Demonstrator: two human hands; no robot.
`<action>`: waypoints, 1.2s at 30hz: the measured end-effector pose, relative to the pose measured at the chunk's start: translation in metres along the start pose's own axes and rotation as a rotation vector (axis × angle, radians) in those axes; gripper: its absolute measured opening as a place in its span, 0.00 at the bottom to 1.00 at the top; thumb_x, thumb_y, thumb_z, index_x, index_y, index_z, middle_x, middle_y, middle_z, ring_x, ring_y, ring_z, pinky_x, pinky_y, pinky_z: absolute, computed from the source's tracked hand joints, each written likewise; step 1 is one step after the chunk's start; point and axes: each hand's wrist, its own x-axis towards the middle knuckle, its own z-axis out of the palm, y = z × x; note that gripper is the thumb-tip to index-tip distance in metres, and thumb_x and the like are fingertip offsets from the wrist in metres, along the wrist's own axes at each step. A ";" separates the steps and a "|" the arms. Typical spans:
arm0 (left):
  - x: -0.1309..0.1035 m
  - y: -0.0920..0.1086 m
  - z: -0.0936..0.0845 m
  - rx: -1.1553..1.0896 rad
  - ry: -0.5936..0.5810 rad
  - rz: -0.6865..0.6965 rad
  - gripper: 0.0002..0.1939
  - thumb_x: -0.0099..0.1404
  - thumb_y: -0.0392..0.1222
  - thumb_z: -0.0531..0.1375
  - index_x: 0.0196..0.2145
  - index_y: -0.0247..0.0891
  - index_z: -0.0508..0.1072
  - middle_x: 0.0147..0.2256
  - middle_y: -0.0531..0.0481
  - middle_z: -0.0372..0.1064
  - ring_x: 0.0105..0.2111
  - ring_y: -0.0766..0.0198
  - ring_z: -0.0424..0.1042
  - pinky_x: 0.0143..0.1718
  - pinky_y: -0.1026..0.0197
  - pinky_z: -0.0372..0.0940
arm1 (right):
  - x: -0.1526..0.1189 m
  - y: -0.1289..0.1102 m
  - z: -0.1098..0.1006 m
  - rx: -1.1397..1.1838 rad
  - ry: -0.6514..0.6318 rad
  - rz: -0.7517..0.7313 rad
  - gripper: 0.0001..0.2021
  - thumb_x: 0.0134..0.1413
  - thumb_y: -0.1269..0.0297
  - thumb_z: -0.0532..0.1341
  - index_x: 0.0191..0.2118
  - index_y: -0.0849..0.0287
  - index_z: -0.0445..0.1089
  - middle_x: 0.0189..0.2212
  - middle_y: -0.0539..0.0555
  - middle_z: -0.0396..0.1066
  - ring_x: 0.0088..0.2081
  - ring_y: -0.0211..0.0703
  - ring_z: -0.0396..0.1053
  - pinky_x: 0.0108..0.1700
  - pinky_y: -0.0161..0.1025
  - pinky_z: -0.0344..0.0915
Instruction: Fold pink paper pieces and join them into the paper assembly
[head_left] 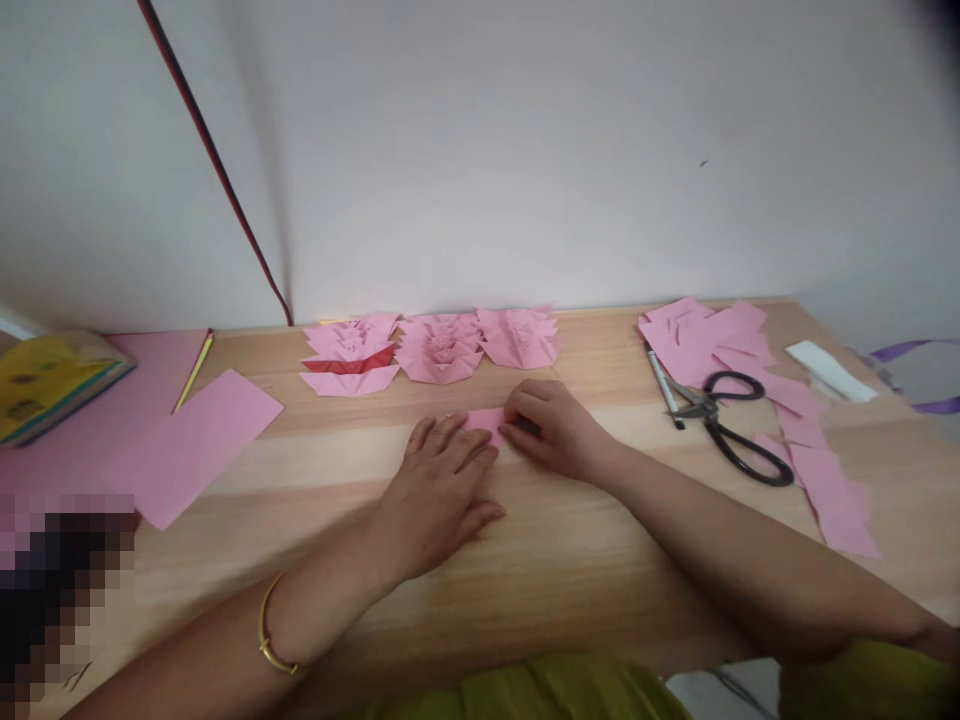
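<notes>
Near the centre of a wooden worktop (525, 575), a small pink paper (486, 424) lay between a person's two hands. The left hand (442, 490), at the paper's 8 o'clock, rested palm down, fingers spread over its left end; the right hand (551, 425), at 3 o'clock, had thumb and curled fingers pinched on the other end. Folded pink pieces (442, 360) lay towards 11 o'clock, scissors (709, 409) well apart at 3. Neat work probably called for steady left fingers, matched edges and firm, even pressure.
</notes>
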 end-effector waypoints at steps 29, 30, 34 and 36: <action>0.000 0.000 0.000 -0.004 -0.014 0.000 0.26 0.61 0.51 0.57 0.54 0.38 0.63 0.55 0.42 0.61 0.60 0.46 0.49 0.59 0.39 0.42 | -0.004 -0.008 -0.001 -0.097 0.024 0.058 0.08 0.52 0.60 0.60 0.30 0.59 0.65 0.31 0.54 0.68 0.36 0.43 0.64 0.41 0.40 0.53; 0.000 0.000 0.000 -0.004 -0.013 0.002 0.26 0.61 0.51 0.57 0.54 0.39 0.64 0.55 0.42 0.61 0.60 0.46 0.49 0.59 0.39 0.42 | -0.004 -0.006 -0.001 -0.102 0.032 0.071 0.07 0.52 0.61 0.61 0.30 0.59 0.65 0.31 0.53 0.68 0.36 0.43 0.64 0.41 0.40 0.53; 0.000 0.000 -0.001 -0.008 -0.004 0.008 0.25 0.61 0.52 0.57 0.53 0.39 0.65 0.55 0.42 0.61 0.60 0.47 0.50 0.58 0.39 0.43 | -0.003 0.002 -0.002 -0.093 0.061 0.107 0.04 0.51 0.65 0.60 0.29 0.59 0.65 0.29 0.52 0.68 0.34 0.41 0.64 0.39 0.39 0.53; 0.000 0.000 -0.001 -0.008 -0.005 0.005 0.25 0.61 0.52 0.57 0.53 0.39 0.65 0.55 0.42 0.61 0.59 0.47 0.50 0.58 0.39 0.43 | -0.003 0.004 -0.003 -0.089 0.065 0.110 0.04 0.51 0.65 0.60 0.29 0.59 0.65 0.29 0.52 0.68 0.33 0.41 0.64 0.39 0.39 0.53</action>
